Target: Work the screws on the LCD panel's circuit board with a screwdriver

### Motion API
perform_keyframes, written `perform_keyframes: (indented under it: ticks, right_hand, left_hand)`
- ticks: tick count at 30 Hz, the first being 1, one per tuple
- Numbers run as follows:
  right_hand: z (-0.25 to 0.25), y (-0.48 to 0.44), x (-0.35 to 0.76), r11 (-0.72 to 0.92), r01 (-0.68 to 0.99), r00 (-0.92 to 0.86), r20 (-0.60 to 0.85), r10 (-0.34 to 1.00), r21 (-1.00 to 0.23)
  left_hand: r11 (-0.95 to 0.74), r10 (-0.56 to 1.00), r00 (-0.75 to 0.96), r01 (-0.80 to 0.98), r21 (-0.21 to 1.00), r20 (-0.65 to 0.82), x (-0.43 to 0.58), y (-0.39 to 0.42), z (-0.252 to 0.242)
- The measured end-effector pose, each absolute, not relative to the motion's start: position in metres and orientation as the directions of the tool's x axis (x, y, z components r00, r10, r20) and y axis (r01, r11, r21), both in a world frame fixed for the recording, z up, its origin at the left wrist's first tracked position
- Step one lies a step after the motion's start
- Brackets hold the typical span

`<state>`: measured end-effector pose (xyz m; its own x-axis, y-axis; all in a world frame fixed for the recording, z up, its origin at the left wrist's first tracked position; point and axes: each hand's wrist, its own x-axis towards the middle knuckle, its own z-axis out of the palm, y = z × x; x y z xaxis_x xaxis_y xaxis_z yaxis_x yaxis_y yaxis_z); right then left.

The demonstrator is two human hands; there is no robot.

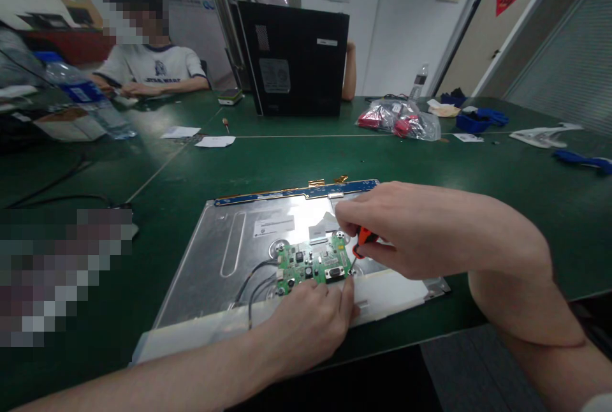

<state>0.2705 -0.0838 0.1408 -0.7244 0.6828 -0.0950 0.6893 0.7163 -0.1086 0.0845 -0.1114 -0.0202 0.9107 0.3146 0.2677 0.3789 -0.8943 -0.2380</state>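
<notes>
While the bench (268, 160) bears the panel (196, 278), the right hand (406, 230) has its grip clamped on a driver (364, 241); the left hand (310, 316), its grip unreadable from here, rests at the board's (310, 259) near edge. The board already lies on the panel, cables (250, 275) joined; one corner screw (351, 272), under the driver's tip, seems unfinished.

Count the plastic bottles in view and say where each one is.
2. A large, blue-capped clear plastic bottle is at left; a small clear plastic bottle stands back right, behind the transparent plastic bag. Others may be hidden behind the black boxy case.
</notes>
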Motion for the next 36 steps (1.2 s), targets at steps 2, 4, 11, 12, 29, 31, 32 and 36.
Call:
perform_keyframes:
  ticks: [2, 4, 11, 12, 29, 31, 32, 36]
  right_hand:
    - [0.1408, -0.0837, 0.2699, 0.713, 0.693, -0.721, -0.1, 0.686, -0.109]
    - [0.1412, -0.0836, 0.2692, 0.714, 0.691, -0.723, -0.104, 0.683, -0.11]
    - [0.1415, -0.0827, 0.269, 0.726, 0.68, -0.733, -0.089, 0.674, -0.106]
    - [0.1413, -0.0825, 0.2691, 0.725, 0.68, -0.733, -0.086, 0.675, -0.108]
    - [0.1406, -0.0821, 0.2691, 0.715, 0.689, -0.724, -0.081, 0.685, -0.121]
    - [0.1409, -0.0822, 0.2687, 0.713, 0.691, -0.723, -0.087, 0.685, -0.119]
    - [0.1409, -0.0822, 0.2685, 0.712, 0.692, -0.721, -0.087, 0.687, -0.115]
    - [0.1406, -0.0826, 0.2676, 0.71, 0.697, -0.717, -0.084, 0.692, -0.093]
  left_hand:
    - [-0.895, 0.311, 0.91, 0.377, -0.237, 0.273, 0.0845, -0.1116, -0.0196]
    - [-0.894, 0.313, 0.909, 0.38, -0.237, 0.277, 0.0848, -0.1117, -0.0189]
    - [-0.894, 0.311, 0.913, 0.375, -0.244, 0.263, 0.0852, -0.1114, -0.0188]
    - [-0.894, 0.314, 0.913, 0.377, -0.242, 0.262, 0.0849, -0.1115, -0.019]
    - [-0.896, 0.316, 0.912, 0.378, -0.233, 0.263, 0.0837, -0.1118, -0.0213]
    - [-0.892, 0.319, 0.911, 0.382, -0.241, 0.261, 0.0838, -0.112, -0.0214]
    - [-0.89, 0.32, 0.91, 0.384, -0.247, 0.263, 0.0839, -0.1121, -0.0213]
    - [-0.888, 0.311, 0.912, 0.379, -0.26, 0.269, 0.0845, -0.1121, -0.021]
